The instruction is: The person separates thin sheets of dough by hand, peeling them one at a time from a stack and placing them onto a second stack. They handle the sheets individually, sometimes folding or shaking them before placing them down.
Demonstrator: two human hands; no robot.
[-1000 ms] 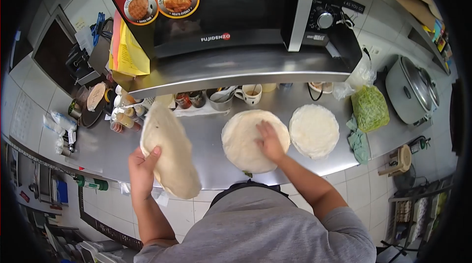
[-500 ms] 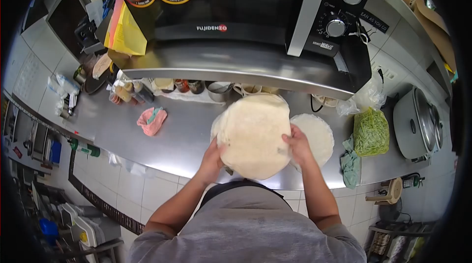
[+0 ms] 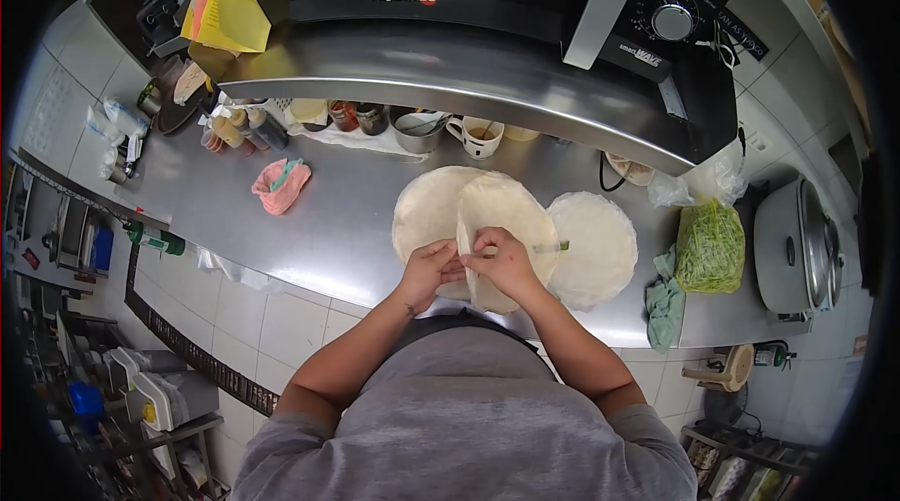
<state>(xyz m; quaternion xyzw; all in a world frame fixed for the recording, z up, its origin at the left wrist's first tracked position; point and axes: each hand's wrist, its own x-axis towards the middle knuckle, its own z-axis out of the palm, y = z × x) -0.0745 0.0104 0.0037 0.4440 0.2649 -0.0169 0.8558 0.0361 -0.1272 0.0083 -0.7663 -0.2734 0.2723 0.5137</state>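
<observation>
Pale, round, thin dough wrappers (image 3: 424,206) lie on the steel counter in front of me. Over their right part, more wrappers (image 3: 514,204) stand with their left edge lifted and curled upward. My left hand (image 3: 429,269) is closed at that raised edge, its fingertips pressed against it from the left. From the other side my right hand (image 3: 502,262) pinches the same edge between thumb and fingers. How many layers are between the fingertips is hidden. A separate round of wrapper (image 3: 597,253) rests flat to the right, partly under the others. A small greenish bit (image 3: 563,245) shows at the wrappers' right edge.
A microwave (image 3: 450,23) on a steel shelf overhangs the back. Below it stand a mug (image 3: 477,137), a metal pot (image 3: 418,134) and jars. A pink cloth (image 3: 280,187) lies left; a bag of shredded greens (image 3: 711,248), a green cloth (image 3: 665,304) and a rice cooker (image 3: 792,248) are right.
The wrappers I held up with both hands are now down on the counter. My hands have come together at a lifted edge, the right hand moving left. The view has tilted downward.
</observation>
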